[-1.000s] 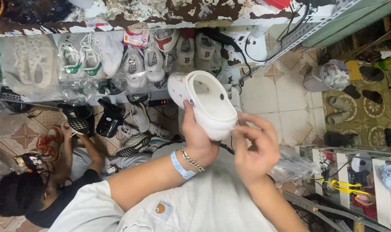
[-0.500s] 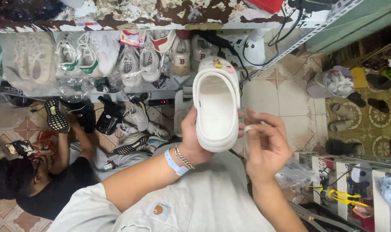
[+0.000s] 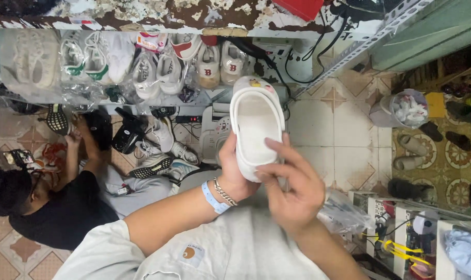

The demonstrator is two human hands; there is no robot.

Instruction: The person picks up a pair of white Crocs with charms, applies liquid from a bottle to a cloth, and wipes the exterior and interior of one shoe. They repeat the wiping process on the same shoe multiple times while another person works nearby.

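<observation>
White foam clog — opening facing up (small charms near the toe) — held aloft, toe away.

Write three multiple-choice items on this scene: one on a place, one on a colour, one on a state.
1. Where is the clog?
A. on the floor
B. in the hands
C. on the shelf

2. What colour is the wristband?
A. light blue
B. red
C. black

3. How does the clog face?
A. sole toward the camera
B. opening toward the camera
C. wrapped in plastic

Answers:
1 B, the left hand grips its side and the right hand covers its heel end.
2 A, a pale blue band beside a chain bracelet.
3 B, the hollow inside shows.
</observation>
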